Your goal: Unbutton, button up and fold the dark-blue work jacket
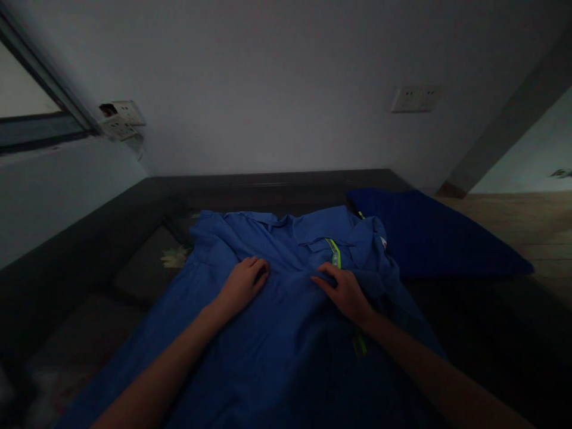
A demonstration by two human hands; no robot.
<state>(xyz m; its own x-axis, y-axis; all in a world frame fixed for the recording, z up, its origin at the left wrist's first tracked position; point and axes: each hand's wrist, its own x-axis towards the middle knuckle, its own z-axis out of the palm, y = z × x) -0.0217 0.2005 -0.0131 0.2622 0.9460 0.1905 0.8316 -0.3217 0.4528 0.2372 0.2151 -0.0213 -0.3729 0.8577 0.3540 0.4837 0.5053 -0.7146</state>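
Garment (272,322) in blue cloth fills the lower middle of the frame on my feed, spread over a dark surface (138,262), and I've got both hands on it. Left hand (241,285) sits just left of centre, fingers curled in at the cloth. Right hand (346,294) is right of centre, thumb and index bent toward each other by a raised ridge of fabric. Honestly can't tell whether either one is pinching cloth or just resting on it, it's too dim.

Progress-wise I'd call it partway. It's laid out broad, with a reflective strip (334,253) facing up right of centre. But it isn't flat: creases run through the upper part, the far edge is rumpled, and I see no neat fold, so on looks alone it isn't squared away. Bottom of the frame is too dark to judge. Darker blue item (438,238) lies at right, with neither hand on it.
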